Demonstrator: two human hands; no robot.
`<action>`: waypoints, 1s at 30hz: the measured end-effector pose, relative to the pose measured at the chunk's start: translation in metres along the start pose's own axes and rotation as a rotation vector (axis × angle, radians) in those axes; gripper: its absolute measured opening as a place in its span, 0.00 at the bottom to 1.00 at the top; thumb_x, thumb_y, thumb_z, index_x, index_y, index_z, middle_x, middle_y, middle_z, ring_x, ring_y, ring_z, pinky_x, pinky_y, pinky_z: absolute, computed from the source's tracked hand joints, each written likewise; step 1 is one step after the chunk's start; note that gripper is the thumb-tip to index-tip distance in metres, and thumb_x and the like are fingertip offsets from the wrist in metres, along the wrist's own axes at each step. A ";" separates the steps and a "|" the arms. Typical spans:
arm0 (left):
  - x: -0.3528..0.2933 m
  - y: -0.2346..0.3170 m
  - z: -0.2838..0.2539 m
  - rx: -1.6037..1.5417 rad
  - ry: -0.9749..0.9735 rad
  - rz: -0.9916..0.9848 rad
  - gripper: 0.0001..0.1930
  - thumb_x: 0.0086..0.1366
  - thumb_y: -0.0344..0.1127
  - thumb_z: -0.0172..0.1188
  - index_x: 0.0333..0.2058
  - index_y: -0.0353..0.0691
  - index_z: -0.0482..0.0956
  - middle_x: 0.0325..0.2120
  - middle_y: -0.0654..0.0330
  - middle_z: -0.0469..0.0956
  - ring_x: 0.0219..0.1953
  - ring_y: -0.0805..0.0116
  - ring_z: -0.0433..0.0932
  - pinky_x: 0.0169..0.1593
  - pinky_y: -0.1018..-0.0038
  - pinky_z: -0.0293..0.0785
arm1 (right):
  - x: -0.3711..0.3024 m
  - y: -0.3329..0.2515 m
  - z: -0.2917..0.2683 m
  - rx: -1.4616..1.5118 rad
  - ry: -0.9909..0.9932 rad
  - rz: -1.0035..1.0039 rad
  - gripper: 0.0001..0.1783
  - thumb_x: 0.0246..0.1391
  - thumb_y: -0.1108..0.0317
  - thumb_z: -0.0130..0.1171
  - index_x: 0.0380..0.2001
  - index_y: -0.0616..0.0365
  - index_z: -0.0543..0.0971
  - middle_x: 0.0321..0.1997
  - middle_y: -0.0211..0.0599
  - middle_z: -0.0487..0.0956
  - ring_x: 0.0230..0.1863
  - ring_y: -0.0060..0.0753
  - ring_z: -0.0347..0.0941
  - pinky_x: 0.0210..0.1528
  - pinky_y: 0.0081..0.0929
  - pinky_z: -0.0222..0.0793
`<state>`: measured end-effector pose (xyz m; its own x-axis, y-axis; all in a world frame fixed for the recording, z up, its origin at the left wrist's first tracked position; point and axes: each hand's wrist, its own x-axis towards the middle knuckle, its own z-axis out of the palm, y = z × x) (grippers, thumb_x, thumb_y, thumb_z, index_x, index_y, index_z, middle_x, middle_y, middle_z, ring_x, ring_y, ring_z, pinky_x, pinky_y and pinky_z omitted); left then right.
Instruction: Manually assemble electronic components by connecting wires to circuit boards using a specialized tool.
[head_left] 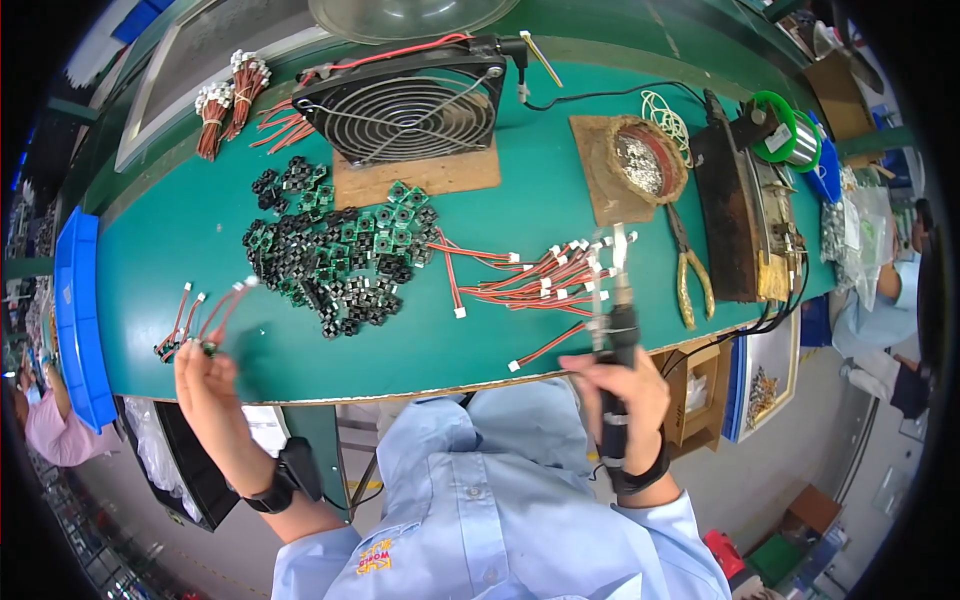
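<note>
At the left of the table, my left hand is closed, pinching a small green circuit board with red and brown wires that end in a white connector. Just beyond it lie a few more wired boards. My right hand grips a black soldering iron upright, its tip pointing away from me. The iron is in front of a spread of red and brown connector wires, partly covering them. Between my hands, farther back, sits a heap of small black and green boards.
A black fan stands on a wooden board at the back, near bundled wires. Right of centre are a round solder pot, pliers, a dark metal soldering stand and a green solder reel. A blue tray edges the left.
</note>
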<state>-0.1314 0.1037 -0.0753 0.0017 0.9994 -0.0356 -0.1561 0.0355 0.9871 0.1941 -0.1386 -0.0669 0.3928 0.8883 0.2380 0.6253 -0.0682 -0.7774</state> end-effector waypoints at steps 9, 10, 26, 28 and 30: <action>0.038 -0.010 -0.055 1.093 0.349 0.318 0.13 0.62 0.35 0.54 0.42 0.35 0.72 0.26 0.64 0.72 0.25 0.78 0.68 0.29 0.81 0.64 | 0.003 -0.003 0.052 -0.311 0.164 -0.383 0.20 0.35 0.74 0.60 0.38 0.51 0.75 0.26 0.33 0.74 0.24 0.30 0.68 0.25 0.24 0.61; 0.035 -0.005 -0.046 1.267 0.368 0.356 0.13 0.61 0.34 0.54 0.43 0.36 0.72 0.25 0.64 0.72 0.24 0.79 0.67 0.29 0.82 0.63 | 0.003 -0.004 0.055 -0.319 0.159 -0.409 0.20 0.35 0.74 0.61 0.38 0.51 0.75 0.26 0.32 0.74 0.24 0.30 0.68 0.24 0.24 0.60; -0.088 0.020 0.137 -0.014 -0.870 -0.381 0.11 0.57 0.25 0.56 0.40 0.32 0.72 0.34 0.58 0.75 0.29 0.80 0.72 0.34 0.82 0.69 | 0.014 -0.048 0.025 0.388 -0.039 -0.184 0.22 0.38 0.84 0.62 0.34 0.50 0.66 0.33 0.45 0.80 0.28 0.40 0.78 0.28 0.25 0.72; -0.088 0.018 0.138 0.023 -0.863 -0.339 0.10 0.57 0.25 0.57 0.39 0.32 0.72 0.32 0.58 0.75 0.28 0.80 0.72 0.33 0.82 0.69 | 0.012 -0.047 0.022 0.350 -0.067 -0.186 0.22 0.38 0.84 0.62 0.34 0.50 0.66 0.33 0.44 0.80 0.28 0.40 0.78 0.29 0.25 0.72; -0.087 0.016 0.138 0.095 -0.838 -0.257 0.10 0.56 0.25 0.59 0.37 0.31 0.73 0.29 0.59 0.76 0.27 0.80 0.72 0.32 0.82 0.69 | 0.011 -0.043 0.020 0.236 -0.105 -0.242 0.23 0.37 0.83 0.62 0.34 0.50 0.66 0.34 0.43 0.80 0.28 0.40 0.78 0.29 0.25 0.72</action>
<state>0.0025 0.0180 -0.0348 0.7553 0.6333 -0.1688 0.0313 0.2224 0.9745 0.1582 -0.1170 -0.0420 0.1731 0.9087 0.3799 0.5135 0.2459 -0.8221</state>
